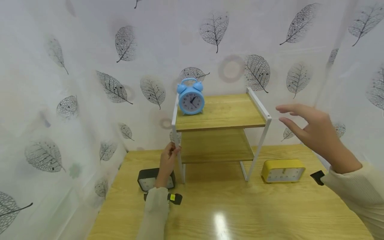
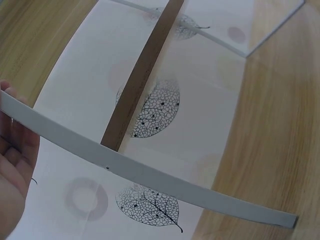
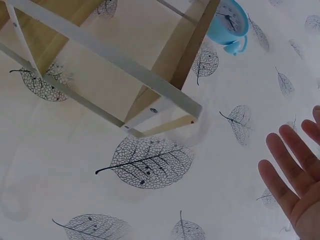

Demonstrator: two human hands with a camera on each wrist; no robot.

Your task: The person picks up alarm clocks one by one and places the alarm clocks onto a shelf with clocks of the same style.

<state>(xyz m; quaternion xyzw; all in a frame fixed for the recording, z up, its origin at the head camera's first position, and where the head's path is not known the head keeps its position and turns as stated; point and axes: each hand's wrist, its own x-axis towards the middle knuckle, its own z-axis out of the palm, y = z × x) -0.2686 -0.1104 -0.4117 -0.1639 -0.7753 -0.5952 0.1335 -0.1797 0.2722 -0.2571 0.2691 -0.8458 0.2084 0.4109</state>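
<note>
A small two-tier shelf (image 1: 222, 106) with wooden boards and a white metal frame stands on the wooden table. On the left of its top board sits a blue twin-bell alarm clock (image 1: 191, 101), upright. My left hand (image 1: 168, 160) grips the shelf's front left leg (image 2: 150, 172) just below the top board; in the left wrist view only part of that hand (image 2: 15, 160) shows. My right hand (image 1: 315, 128) is raised in the air to the right of the shelf, apart from it, fingers extended and holding nothing. Its spread fingers (image 3: 287, 187) also show in the right wrist view.
A black rectangular clock (image 1: 147, 182) stands on the table (image 1: 204, 213) left of the shelf, partly behind my left forearm. To the right of the shelf stands a yellow rectangular clock (image 1: 283, 170). Leaf-patterned sheeting (image 1: 186, 33) hangs behind and at both sides.
</note>
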